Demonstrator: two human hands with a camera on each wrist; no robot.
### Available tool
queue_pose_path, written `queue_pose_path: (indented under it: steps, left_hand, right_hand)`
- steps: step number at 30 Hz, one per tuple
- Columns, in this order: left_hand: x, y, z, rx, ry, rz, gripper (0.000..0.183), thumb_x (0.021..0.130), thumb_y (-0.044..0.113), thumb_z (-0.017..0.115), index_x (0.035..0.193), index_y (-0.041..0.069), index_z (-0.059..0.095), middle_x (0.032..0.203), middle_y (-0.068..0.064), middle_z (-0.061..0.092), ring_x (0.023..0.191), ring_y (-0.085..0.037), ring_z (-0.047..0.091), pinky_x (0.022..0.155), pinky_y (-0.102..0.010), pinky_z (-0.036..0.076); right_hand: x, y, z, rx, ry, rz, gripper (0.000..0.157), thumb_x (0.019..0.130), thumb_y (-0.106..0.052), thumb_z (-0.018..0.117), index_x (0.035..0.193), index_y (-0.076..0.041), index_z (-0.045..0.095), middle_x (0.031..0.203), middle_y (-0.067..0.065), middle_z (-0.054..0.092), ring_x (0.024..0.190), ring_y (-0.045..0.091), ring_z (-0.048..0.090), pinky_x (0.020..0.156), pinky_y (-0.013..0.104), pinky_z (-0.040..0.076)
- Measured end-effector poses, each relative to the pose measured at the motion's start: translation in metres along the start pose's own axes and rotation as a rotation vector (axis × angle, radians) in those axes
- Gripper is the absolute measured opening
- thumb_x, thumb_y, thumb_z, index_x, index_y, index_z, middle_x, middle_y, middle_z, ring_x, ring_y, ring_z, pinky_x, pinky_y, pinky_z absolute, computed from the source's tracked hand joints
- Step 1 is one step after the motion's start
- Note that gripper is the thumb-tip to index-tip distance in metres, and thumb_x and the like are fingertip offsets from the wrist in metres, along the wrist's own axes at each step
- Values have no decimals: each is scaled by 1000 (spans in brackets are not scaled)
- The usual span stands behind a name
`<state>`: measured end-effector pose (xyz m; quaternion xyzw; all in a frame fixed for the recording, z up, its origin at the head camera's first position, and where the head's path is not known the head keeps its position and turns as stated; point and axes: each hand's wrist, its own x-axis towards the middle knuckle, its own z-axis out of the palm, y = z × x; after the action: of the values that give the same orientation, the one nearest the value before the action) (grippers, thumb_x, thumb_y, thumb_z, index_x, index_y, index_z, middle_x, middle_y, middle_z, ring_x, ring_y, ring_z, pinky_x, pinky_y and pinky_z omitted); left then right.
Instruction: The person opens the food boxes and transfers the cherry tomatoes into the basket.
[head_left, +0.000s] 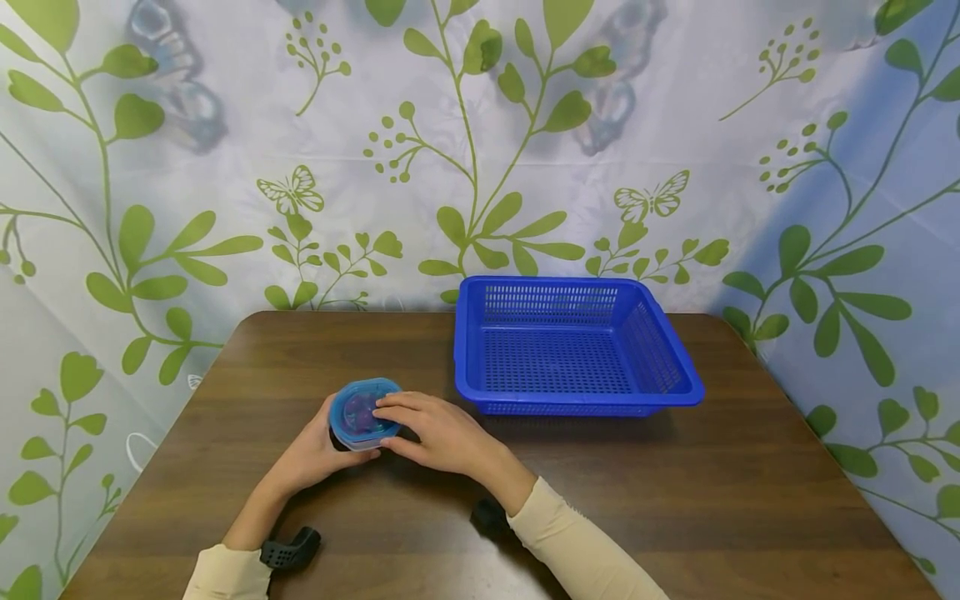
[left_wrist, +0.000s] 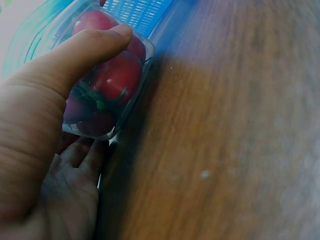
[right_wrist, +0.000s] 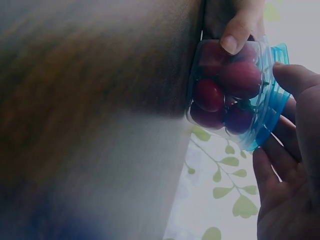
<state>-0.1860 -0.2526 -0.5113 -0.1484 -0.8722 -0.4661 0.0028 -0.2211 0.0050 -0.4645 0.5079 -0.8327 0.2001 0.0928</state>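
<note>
Closest to the viewer, well behind the fingers, are a left sleeve point(head_left: 228, 573) and a right sleeve point(head_left: 581, 537), both pale. Between sleeves and fingers, a black device point(head_left: 292, 550) sits at the left wrist and a dark one point(head_left: 489, 517) shows below the right.

The left hand point(head_left: 315, 452) grasps a clear container point(right_wrist: 260, 106) around its side, the thumb lying along the near wall. The right hand point(head_left: 444, 432) grips the blue lid point(head_left: 347, 400), its fingers laid over the top and its thumb at the edge. The container is thus held between the two hands, the lid uppermost, over its mouth. Just inside the wall that the left thumb presses are red tomatoes point(right_wrist: 241, 80) with green stems point(right_wrist: 245, 105).

Under the fingers spreads the brown wooden table point(head_left: 360, 350); whether the container's base touches it, I cannot tell. Beyond the right fingers and to their right, apart from them, stands a blue basket point(head_left: 555, 358) with perforated walls. Farthest from the fingers hangs a pale cloth point(head_left: 345, 150) printed with green leaves and butterflies.
</note>
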Motion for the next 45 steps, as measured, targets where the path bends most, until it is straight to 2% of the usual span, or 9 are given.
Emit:
queue_pose_path:
  steps: [3,5,7,14,17,22,28,36,45]
  left_hand:
    - [-2,-2,1,-10,-4,3,101,81,28,90,156,8,25,147,-14,48,130,-31,54,106,-33,47]
    - [-3,-2,2,-20,-6,4,101,82,28,90,156,9,25,146,-14,49,129,-31,55,104,-29,47]
    - [-3,-3,2,-22,-9,4,101,82,28,90,156,9,25,146,-14,49,128,-31,55,104,-30,48]
    - [0,0,-1,-22,-7,-16,102,81,28,90,156,8,24,145,-15,50,128,-31,55,104,-45,48]
    - [1,2,-2,-19,-5,-22,103,80,28,91,156,7,24,145,-15,50,127,-31,55,104,-47,48]
    - [1,2,-2,-30,-8,-24,102,80,28,91,155,7,24,144,-14,51,126,-29,55,103,-37,49]
    - [1,-1,-1,-27,-1,8,100,81,28,90,156,9,25,144,-11,51,125,-26,56,102,-28,48]
    - [0,-2,0,-75,-11,34,94,82,26,89,154,13,30,140,-8,56,121,-15,58,101,-24,49]
    - [-1,-1,0,-55,-5,3,95,81,29,90,152,12,30,139,-9,56,121,-18,59,101,-24,49]
  right_hand:
    - [0,-1,2,9,16,7,40,102,-37,67,138,-19,65,141,-4,62,133,12,57,112,26,43]
    - [0,-1,2,14,33,4,37,100,-34,69,134,-19,68,138,-5,65,130,11,59,110,25,45]
    - [0,-2,2,16,53,-9,35,99,-32,72,131,-18,70,134,-5,67,127,10,62,109,23,46]
    - [4,0,0,19,133,-86,26,93,-21,79,119,-16,76,120,-4,73,116,10,67,105,21,47]
    - [5,1,0,22,169,-117,24,92,-18,81,115,-16,78,117,-4,74,112,10,68,102,20,49]
    - [6,1,1,29,217,-155,20,90,-17,82,110,-15,79,113,-3,76,108,9,70,100,18,50]
    - [8,0,1,48,268,-162,19,89,-16,82,108,-13,80,110,-2,76,106,9,71,98,18,51]
    - [6,-3,1,66,305,-135,20,88,-13,83,107,-12,80,110,-1,77,103,10,72,94,17,53]
    - [8,-6,0,65,342,-125,20,87,-11,83,107,-11,79,109,0,76,102,11,72,91,16,53]
